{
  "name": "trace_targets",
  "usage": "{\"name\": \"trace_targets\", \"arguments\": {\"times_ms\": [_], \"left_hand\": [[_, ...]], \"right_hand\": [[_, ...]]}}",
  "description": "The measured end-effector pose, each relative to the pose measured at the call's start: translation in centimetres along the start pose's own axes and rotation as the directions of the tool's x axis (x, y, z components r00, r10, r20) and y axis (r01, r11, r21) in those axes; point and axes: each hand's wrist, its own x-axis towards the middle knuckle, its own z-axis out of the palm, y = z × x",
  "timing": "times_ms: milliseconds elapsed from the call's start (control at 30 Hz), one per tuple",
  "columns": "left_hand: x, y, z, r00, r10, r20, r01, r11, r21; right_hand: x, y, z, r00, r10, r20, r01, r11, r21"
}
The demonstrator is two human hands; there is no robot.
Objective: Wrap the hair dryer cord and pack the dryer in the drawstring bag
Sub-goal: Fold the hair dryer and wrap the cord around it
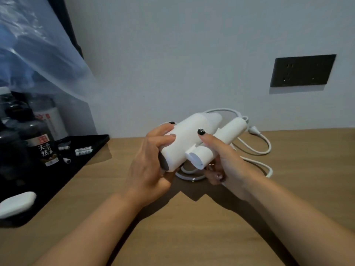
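Here the left hand [148, 166] grips the white hair dryer [192, 139] barrel, the right hand [221, 160] its folded handle; the cord [255, 148] lies loose behind the dryer. Winding should start snug beside the handle.

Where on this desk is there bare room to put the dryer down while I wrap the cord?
The wooden desk is bare in front, between your forearms. Also far right, past the cord loops. Crowded: the black tray with bottles on the left, and behind the hair dryer, where cord and plug lie.
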Motion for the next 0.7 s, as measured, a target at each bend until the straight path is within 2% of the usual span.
{"name": "trace_targets", "arguments": {"times_ms": [133, 200, 233, 300, 333, 367, 433, 467, 533, 633, 700], "left_hand": [[0.0, 0.5, 0.5, 0.999, -0.022, -0.028, 0.021, 0.999, -0.038], [-0.3, 0.9, 0.7, 0.991, -0.136, -0.003, 0.135, 0.984, -0.116], [-0.4, 1.3, 0.5, 0.966, -0.255, 0.052, 0.260, 0.946, -0.195], [-0.5, 2.3, -0.2, 0.838, -0.474, 0.269, 0.545, 0.747, -0.381], [-0.4, 2.7, -0.7, 0.771, -0.517, 0.373, 0.637, 0.614, -0.466], [-0.2, 2.6, -1.0, 0.728, -0.519, 0.448, 0.682, 0.485, -0.547], [0.1, 2.4, -1.8, 0.692, -0.449, 0.564, 0.699, 0.226, -0.678], [0.3, 2.4, -2.1, 0.684, -0.386, 0.619, 0.709, 0.149, -0.689], [0.2, 2.3, -2.2, 0.664, -0.297, 0.687, 0.742, 0.142, -0.656], [0.0, 2.1, -2.2, 0.639, -0.341, 0.690, 0.765, 0.186, -0.617], [0.2, 2.0, -2.3, 0.648, -0.364, 0.669, 0.757, 0.207, -0.620]], "right_hand": [[-0.5, -0.1, 0.1, 0.999, -0.028, -0.032, 0.028, 1.000, 0.006], [-0.7, 0.0, 0.3, 0.994, -0.070, -0.089, 0.068, 0.997, -0.027], [-0.7, 0.0, 0.3, 0.988, -0.098, -0.122, 0.095, 0.995, -0.025], [-0.7, -0.1, 0.2, 0.975, -0.151, -0.164, 0.149, 0.989, -0.025], [-0.7, -0.1, 0.1, 0.971, -0.173, -0.167, 0.167, 0.985, -0.049], [-0.7, -0.2, 0.0, 0.968, -0.194, -0.158, 0.184, 0.980, -0.075], [-0.9, -0.4, 0.0, 0.970, -0.225, -0.097, 0.213, 0.969, -0.122], [-1.0, -0.4, 0.1, 0.972, -0.229, -0.053, 0.218, 0.962, -0.167], [-1.0, -0.5, 0.0, 0.980, -0.201, 0.010, 0.195, 0.933, -0.302], [-1.0, -0.8, -0.3, 0.988, -0.151, 0.045, 0.156, 0.894, -0.419], [-1.1, -1.2, -0.5, 0.990, -0.133, 0.039, 0.136, 0.883, -0.449]]}}
